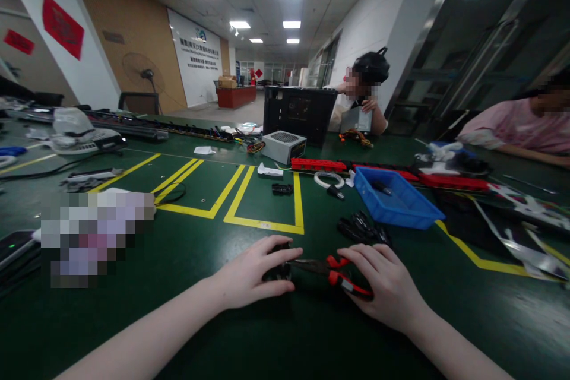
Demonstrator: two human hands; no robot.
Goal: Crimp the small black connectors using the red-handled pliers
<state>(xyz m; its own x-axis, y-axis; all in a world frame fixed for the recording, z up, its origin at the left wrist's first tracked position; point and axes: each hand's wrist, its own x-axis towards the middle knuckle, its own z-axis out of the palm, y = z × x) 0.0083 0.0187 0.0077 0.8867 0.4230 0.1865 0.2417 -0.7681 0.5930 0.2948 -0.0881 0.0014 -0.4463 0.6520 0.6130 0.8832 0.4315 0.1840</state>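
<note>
My left hand (262, 267) is closed around a small black part (280, 272), mostly hidden by the fingers, low over the green table (178, 320). In my right hand (385, 282) are long-nose pliers (336, 273) with red and black handles, gripped from the right side. Their dark jaws point left and reach the black part between my left thumb and fingers. What the part is I cannot make out. Just beyond my right hand lies a pile of black connectors (360, 227). Another black piece (282, 189) rests inside a yellow taped rectangle.
A blue tray (401, 219) stands at the right with a black piece inside. Further back are a grey power supply (285, 147), a black computer case (299, 113), a red power strip (318, 164) and a coiled white cable (328, 180). Two people sit across the table and at the right.
</note>
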